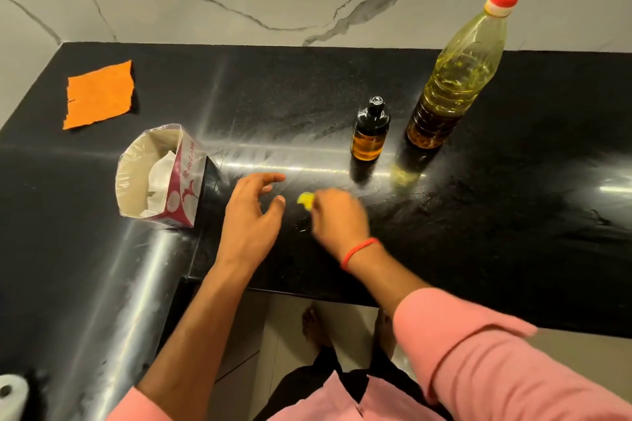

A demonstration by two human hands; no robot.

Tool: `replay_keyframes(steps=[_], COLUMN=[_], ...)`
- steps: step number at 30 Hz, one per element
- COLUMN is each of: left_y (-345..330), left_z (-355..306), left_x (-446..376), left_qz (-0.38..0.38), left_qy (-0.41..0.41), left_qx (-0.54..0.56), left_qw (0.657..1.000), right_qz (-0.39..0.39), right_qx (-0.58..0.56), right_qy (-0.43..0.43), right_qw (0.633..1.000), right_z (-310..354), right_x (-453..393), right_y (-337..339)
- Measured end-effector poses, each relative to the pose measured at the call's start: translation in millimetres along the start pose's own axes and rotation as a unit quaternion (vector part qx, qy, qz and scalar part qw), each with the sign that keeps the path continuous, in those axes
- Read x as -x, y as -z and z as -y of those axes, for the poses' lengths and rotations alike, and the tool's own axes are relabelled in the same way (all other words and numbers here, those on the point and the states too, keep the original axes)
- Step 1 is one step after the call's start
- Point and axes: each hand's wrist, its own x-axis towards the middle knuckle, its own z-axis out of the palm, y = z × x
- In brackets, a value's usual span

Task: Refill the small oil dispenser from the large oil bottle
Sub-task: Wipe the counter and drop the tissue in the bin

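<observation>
Small oil dispenser (370,133) and large oil bottle (458,79) both capped, untouched — right hand (337,215) fingers pinching a small yellow piece (305,199), left hand (254,212) fingers spread — uncapping likely next.

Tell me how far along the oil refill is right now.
Both the large oil bottle and the small dispenser stand capped on the counter, so no pouring is under way. The right hand holds a small yellow item; the left hand hovers open. Uncapping and pouring may remain.
</observation>
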Motion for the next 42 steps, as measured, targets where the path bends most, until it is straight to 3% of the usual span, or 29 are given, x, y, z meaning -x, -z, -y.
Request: replay_keyframes(steps=[3, 6, 12, 16, 18, 22, 25, 28, 31, 34, 37, 39, 42], left_y=[0, 0, 21, 20, 6, -26, -40, -40, -30, -15, -3, -3, -20], left_z=[-6, -5, 21, 22, 13, -9, -22, -24, -14, 5, 23, 24, 14], left_x=[-3, 3, 26, 36, 36, 25, 17, 12, 13, 20, 25, 26, 25], left_qz=[-0.009, -0.009, -0.03, -0.034, -0.017, 0.026, 0.06, 0.059, 0.06, 0.049, 0.033, 0.037, 0.054], left_qy=[-0.002, -0.001, 0.028, 0.043, 0.035, -0.004, -0.021, -0.033, -0.015, 0.007, 0.033, 0.045, 0.018], left_qx=[0.021, 0.038, 0.039, 0.048, 0.055, 0.065, 0.067, 0.066, 0.072, 0.058, 0.041, 0.037, 0.025], left_qw=[1.0, 0.999, 0.998, 0.997, 0.998, 0.998, 0.996, 0.996, 0.995, 0.997, 0.998, 0.998, 0.998], right_qz=[0.055, 0.058, -0.046, -0.094, -0.074, 0.032, 0.052, -0.006, -0.097, -0.165, -0.203, -0.213, -0.206], right_qx=[0.0, 0.021, 0.064, 0.008, -0.005, -0.015, -0.008, 0.016, 0.047, 0.067, 0.023, -0.005, -0.045], right_qy=[0.124, 0.138, -0.129, -0.217, -0.158, 0.07, 0.125, 0.046, -0.135, -0.318, -0.467, -0.486, -0.403], right_qw=[0.991, 0.989, 0.989, 0.972, 0.985, 0.997, 0.991, 0.999, 0.985, 0.931, 0.861, 0.848, 0.891], right_z=[34, 9, -118, -118, -77, 10, 11, -46, -160, -276, -324, -318, -260], right_x=[40, 40, -5, -1, 11, 58, 63, 46, 49, 88, 124, 121, 97], right_y=[-16, -7, 60, 56, 32, -17, -16, 14, 57, 103, 134, 128, 90])
